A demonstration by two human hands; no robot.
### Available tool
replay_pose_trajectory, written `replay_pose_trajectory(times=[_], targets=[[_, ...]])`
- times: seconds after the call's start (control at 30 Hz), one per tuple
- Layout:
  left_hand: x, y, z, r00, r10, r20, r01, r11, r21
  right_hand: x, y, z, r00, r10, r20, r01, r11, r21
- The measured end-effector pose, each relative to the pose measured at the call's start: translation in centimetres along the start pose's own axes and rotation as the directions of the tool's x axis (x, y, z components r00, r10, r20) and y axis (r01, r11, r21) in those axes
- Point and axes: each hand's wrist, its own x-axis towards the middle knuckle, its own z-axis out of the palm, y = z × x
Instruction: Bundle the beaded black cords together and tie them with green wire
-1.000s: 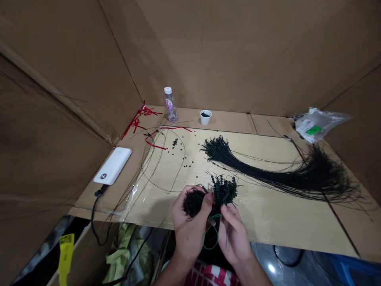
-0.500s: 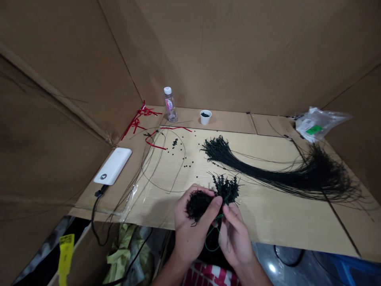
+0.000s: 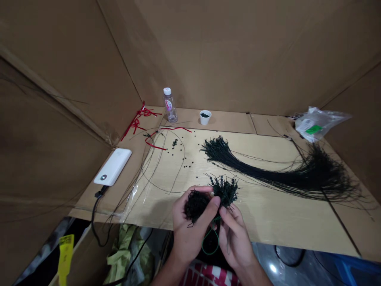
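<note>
At the table's near edge my left hand is wrapped round a bundle of dark beaded strands. One end of it, a dark bristly tuft, lies in the palm, and a spiky beaded tuft sticks up past the thumb and fingertips. My right hand is closed beside it, thumb and fingers pinched on a thin green cord whose loop hangs between the two hands. Fingers hide where the cord meets the bundle. Just beyond lies a long bundle of dark strands, beaded at its left end.
Loose dark beads and a red ribbon lie on the board left of centre. Farther back stand a bottle and a white cup of beads. A white power bank lies left, a plastic bag at far right.
Both hands have shifted slightly left with the bundle. The green cord's loop hangs rounder and a little lower now. The things on the table have stayed put.
</note>
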Motion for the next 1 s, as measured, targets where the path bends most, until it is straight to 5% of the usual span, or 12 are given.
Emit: replay_pose_trajectory(times=[0.33, 0.5, 1.0], targets=[[0.0, -1.1, 0.1, 0.987, 0.122, -0.100, -0.121, 0.992, 0.018, 0.0, -0.2, 0.1, 1.000, 0.021, 0.002, -0.022, 0.998, 0.052], [0.0, -0.9, -0.2, 0.998, 0.041, -0.039, -0.042, 0.999, -0.020, -0.3, -0.6, 0.5, 0.998, 0.055, 0.008, -0.055, 0.997, 0.055], [-0.2, -0.7, -0.1, 0.996, -0.049, -0.073, 0.046, 0.998, -0.034, 0.0, -0.1, -0.4, 0.997, 0.075, 0.028, -0.077, 0.996, 0.048]])
